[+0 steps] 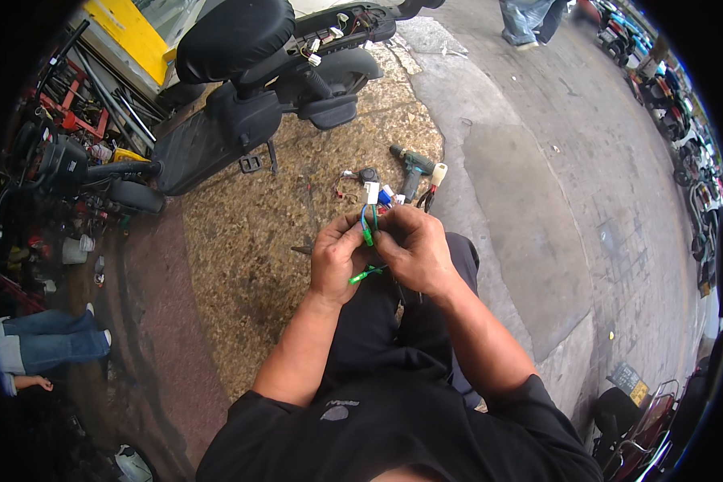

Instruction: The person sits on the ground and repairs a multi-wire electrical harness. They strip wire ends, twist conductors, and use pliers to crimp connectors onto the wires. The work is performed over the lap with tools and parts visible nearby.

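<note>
Both hands meet in front of my knees, pinching a wiring harness of thin blue and green wires (pixel 363 218). My left hand (pixel 334 261) closes on it from the left, and my right hand (pixel 419 251) from the right, with fingertips nearly touching. Between the thumbs shows a green connector (pixel 368 238); a second green connector (pixel 357 279) dangles below the left fingers. Above the fingertips a white plug (pixel 371 193) stands out, beside a blue connector (pixel 386 196). Another white plug (pixel 439 173) with red and black wires rises behind my right hand. The inner fingers are partly hidden.
A cordless drill (pixel 414 170) lies on the ground beyond my hands, near a small black part with wires (pixel 367 174). An electric scooter (pixel 241 120) with exposed wiring stands ahead left. People are at far left and top right. Parked scooters (pixel 687 153) line the right.
</note>
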